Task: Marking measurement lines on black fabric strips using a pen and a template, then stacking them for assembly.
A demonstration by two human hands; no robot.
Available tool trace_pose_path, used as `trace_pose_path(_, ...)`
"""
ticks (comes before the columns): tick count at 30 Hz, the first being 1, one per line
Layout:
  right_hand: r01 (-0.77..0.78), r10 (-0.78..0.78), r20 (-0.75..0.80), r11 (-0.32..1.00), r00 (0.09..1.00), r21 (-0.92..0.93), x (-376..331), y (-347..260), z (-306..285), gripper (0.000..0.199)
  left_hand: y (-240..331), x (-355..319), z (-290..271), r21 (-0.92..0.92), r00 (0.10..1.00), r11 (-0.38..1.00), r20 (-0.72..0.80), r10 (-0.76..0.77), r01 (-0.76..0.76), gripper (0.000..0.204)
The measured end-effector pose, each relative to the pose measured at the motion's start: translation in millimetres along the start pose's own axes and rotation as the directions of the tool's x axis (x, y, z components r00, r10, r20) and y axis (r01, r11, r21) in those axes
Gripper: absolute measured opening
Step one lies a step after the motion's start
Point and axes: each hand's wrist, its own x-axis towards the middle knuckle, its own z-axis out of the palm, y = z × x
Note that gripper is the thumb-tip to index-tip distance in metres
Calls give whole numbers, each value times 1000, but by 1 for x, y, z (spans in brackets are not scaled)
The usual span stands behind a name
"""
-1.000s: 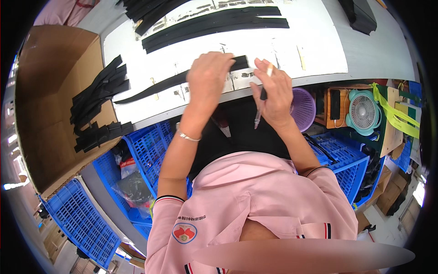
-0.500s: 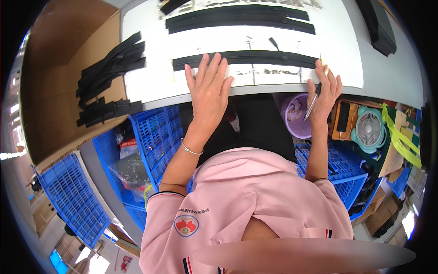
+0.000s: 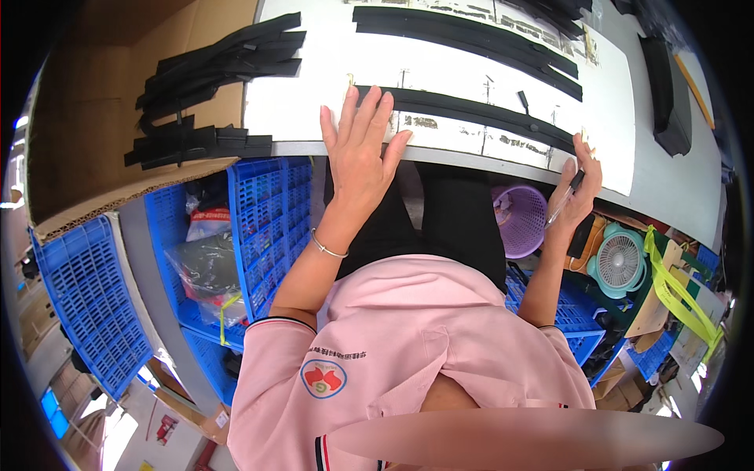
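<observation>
A long black zipper (image 3: 471,112) lies across the white board (image 3: 440,67) on the table, with a small pull tab (image 3: 523,100) sticking up near its right part. Over its left end my left hand (image 3: 361,157) rests flat, fingers stretched out and thumb apart. My right hand (image 3: 577,188) has its fingertips at the zipper's right end. A pen (image 3: 561,200) with a black grip and clear barrel is tucked in that hand, its tip slanting toward me. Small pencil-like marks and dark smudges show on the board beside the zipper.
More black zippers (image 3: 471,39) lie farther up the board. A black pile (image 3: 212,67) hangs from the board over a cardboard box (image 3: 196,47) at left. A long black object (image 3: 666,94) lies at right. Below are blue crates (image 3: 271,228), a purple bin (image 3: 525,224) and a teal fan (image 3: 620,261).
The view has shifted, so the board appears tilted and farther right. Both hands stay at the two ends of the zipper, and the pen is still in my right hand.
</observation>
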Motion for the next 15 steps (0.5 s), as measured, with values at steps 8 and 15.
trace_pose_path(8, -365, 119, 408, 710, 905, 602, 46, -114, 49, 19, -1, 1, 1, -50, 1000, 999, -27, -8, 7, 51)
trace_pose_path(15, -365, 18, 456, 626, 890, 689, 50, -143, 111, 22, 0, 2, 3, -62, 998, 998, -49, -29, 26, 53)
